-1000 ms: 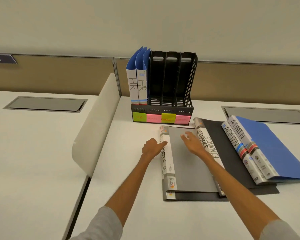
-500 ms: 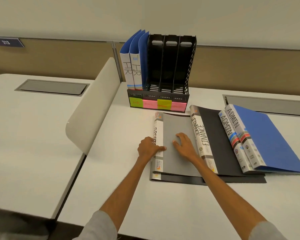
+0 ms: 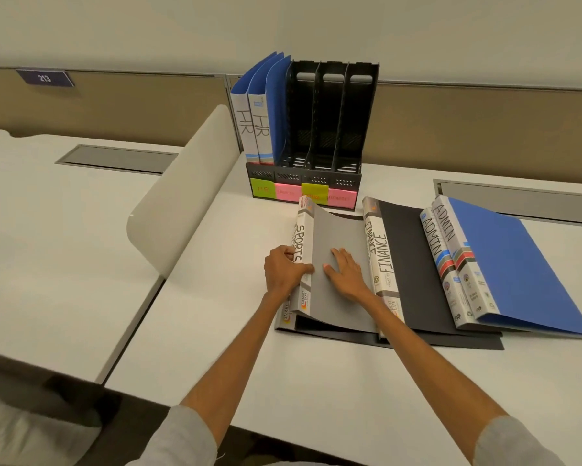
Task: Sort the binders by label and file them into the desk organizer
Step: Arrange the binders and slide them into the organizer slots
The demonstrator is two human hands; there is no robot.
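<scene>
The SPORTS binder [image 3: 340, 237] lies on the desk [image 3: 249, 331], spine edge raised. The left hand [image 3: 284, 270], at its 9 o'clock side, curls around the spine. The right hand [image 3: 346, 275] lies flat on the grey cover, fingers straight. The organizer [image 3: 306, 178] stands at 12 o'clock, the FINANCE binder [image 3: 382, 250] at 3 o'clock.

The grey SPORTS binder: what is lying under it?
A second binder shows its spine at the left edge, and a dark cover sticks out at the near edge. The grey SPORTS binder itself hides the rest.
</scene>
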